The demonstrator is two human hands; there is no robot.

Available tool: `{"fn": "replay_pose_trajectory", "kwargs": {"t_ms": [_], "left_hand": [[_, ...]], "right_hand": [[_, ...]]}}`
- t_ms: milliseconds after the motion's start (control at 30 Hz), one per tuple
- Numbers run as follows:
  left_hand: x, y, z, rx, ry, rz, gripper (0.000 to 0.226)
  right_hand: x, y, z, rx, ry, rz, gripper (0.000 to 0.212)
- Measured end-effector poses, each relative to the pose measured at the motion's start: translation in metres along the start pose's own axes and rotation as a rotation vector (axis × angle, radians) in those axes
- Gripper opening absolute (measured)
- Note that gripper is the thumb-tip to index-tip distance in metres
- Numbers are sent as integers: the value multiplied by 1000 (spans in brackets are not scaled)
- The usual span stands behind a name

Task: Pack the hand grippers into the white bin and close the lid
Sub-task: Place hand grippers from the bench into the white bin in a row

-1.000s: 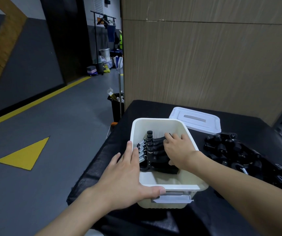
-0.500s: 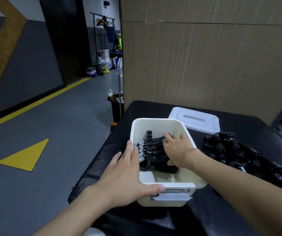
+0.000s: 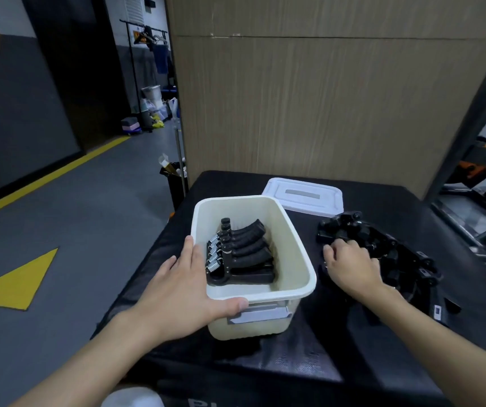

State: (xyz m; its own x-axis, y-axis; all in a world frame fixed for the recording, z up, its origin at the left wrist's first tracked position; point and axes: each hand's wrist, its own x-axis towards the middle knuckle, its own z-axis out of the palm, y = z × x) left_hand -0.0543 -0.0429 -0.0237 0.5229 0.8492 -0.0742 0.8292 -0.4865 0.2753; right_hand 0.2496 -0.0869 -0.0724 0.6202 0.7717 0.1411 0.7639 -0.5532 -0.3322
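The left hand point(image 3: 183, 292) lies flat and spread against the near left corner of the white bin point(image 3: 293, 248). Its fingers run straight along the outside of the left wall, and its thumb stretches across the front rim just above the label. It holds nothing; it only presses on the bin.

Just beyond that thumb, inside the bin, a row of packed grippers point(image 3: 244, 254) stands side by side. Their springs are on the side nearest the left fingers and their black handles point away to the right.

The right hand point(image 3: 350, 268) is on the far side of the bin from the left, resting palm down on the loose pile of grippers point(image 3: 388, 251). Its fingers bend down into the near edge of the pile, and I cannot tell whether they have closed round one.

The lid point(image 3: 303, 196) lies flat beyond the right hand, past the pile, behind the bin's far right corner. All of this sits on the black table point(image 3: 294, 351).
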Motion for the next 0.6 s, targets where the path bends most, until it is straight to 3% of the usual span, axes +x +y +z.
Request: {"fn": "replay_pose_trajectory", "kwargs": {"t_ms": [100, 367, 533, 600], "left_hand": [[-1, 5, 0, -5, 0, -6, 126], [-1, 6, 0, 12, -10, -22, 117], [-1, 8, -1, 24, -17, -30, 119], [-2, 9, -2, 24, -19, -29, 118]], "right_hand": [[1, 37, 16, -251, -103, 140, 42], [4, 42, 26, -135, -192, 267, 59], [-4, 31, 30, 26, -165, 90, 36], [-11, 26, 38, 30, -116, 42, 38]]}}
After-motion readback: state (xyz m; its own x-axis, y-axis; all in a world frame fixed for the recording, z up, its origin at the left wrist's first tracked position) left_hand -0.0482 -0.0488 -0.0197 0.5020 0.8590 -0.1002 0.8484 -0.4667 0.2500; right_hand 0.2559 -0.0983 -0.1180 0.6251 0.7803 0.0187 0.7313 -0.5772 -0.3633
